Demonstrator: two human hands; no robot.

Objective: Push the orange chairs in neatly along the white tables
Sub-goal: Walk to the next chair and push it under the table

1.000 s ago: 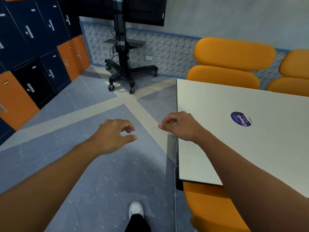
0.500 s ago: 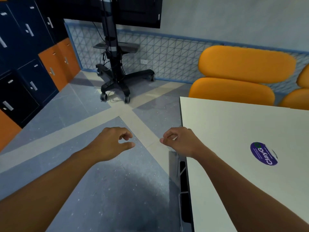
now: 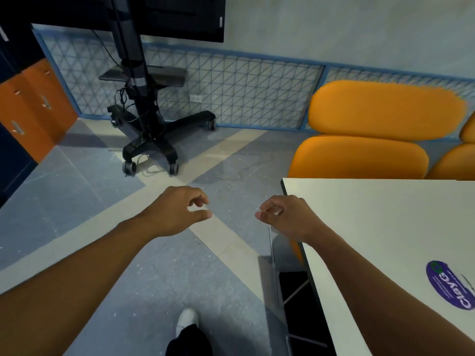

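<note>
Hands out in front of me, both empty: my left hand (image 3: 177,211) hangs over the floor with fingers loosely curled, my right hand (image 3: 285,217) half curled at the white table (image 3: 385,227) corner. I see one orange chair (image 3: 372,140) tucked at the table's far edge, another (image 3: 460,160) just beside it

I see both arms stretched forward. Left hand (image 3: 177,211) and right hand (image 3: 285,217) loosely curled, empty, well apart.
</note>
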